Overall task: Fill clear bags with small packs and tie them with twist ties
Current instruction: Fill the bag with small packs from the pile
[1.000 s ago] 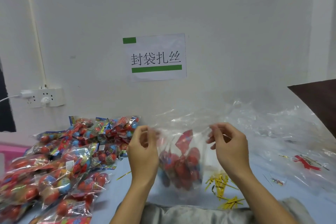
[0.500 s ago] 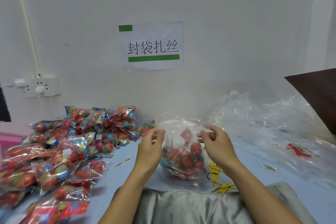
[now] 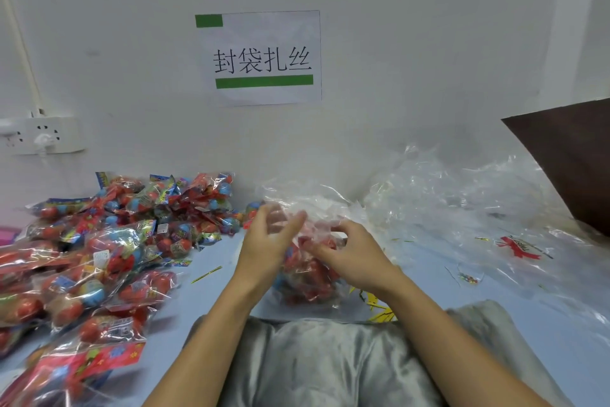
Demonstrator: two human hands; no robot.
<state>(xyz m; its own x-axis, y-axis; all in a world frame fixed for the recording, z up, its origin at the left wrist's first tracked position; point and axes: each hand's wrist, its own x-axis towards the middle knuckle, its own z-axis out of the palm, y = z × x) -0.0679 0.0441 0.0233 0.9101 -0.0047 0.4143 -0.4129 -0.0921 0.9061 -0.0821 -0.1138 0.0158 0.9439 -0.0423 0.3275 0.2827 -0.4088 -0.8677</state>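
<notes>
Standing on the table (image 3: 204, 314) directly in front of the body, the filled clear bag (image 3: 308, 278) is flanked by both hands, with its red small packs settled in the lower half and its loose mouth rising above them toward the wall. The long axis of the bag is thus seen as running upright, from the packs at the base to the crumpled film at the top. The left hand (image 3: 265, 249) is held at the left side of the neck, its fingers loosely curled into the film; motion blur hides whether the film is truly pinched. The right hand (image 3: 355, 256) is placed at the right side, its fingers bent around the gathered plastic just above the packs. The neck is judged to lie between the two sets of fingertips, equally near to each. The twist ties (image 3: 379, 307) are seen on the table just below the right wrist, so the right hand is judged the nearer one for fetching a tie.
</notes>
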